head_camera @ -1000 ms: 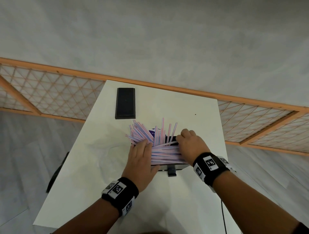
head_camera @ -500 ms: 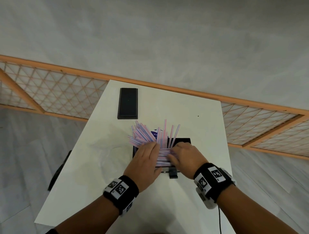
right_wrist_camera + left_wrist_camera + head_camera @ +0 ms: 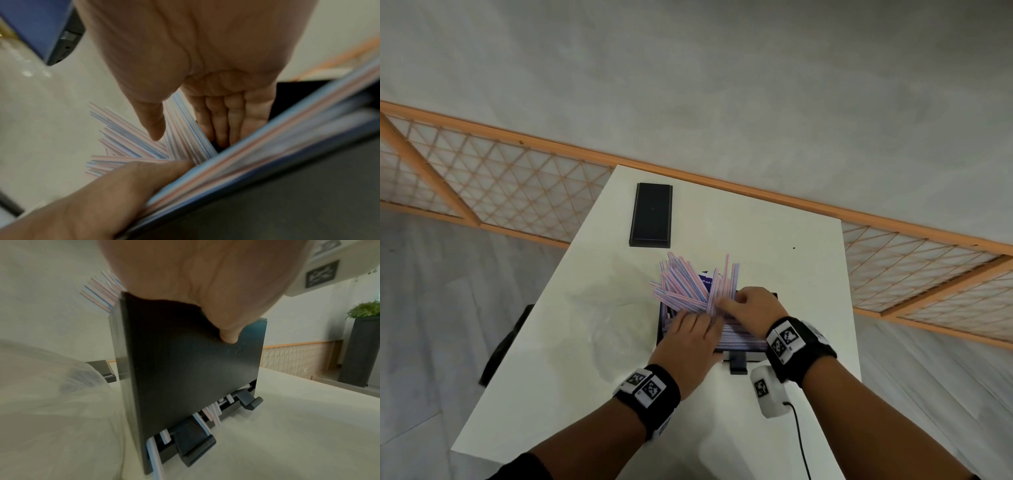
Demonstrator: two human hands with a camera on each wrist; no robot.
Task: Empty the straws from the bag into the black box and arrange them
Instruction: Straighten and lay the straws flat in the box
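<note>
1. The box (image 3: 763, 356) stands near the table's (image 3: 722, 212) front edge, full of straws (image 3: 688, 287); many lie flat, but a fan sticks out over its far left corner.
2. The left hand (image 3: 688, 342) lies flat on the level straws, fingers straight, thumb down the front wall.
3. The right hand (image 3: 751, 310) reaches into the leaning bunch with straight fingers (whether it pinches any, I cannot tell).
4. Risk: a hard sideways push could flick the fan onto the table, beside the empty bag (image 3: 613, 318).
5. Straws poking from the bottom slot (image 3: 207, 417) may slip out or kink.
</note>
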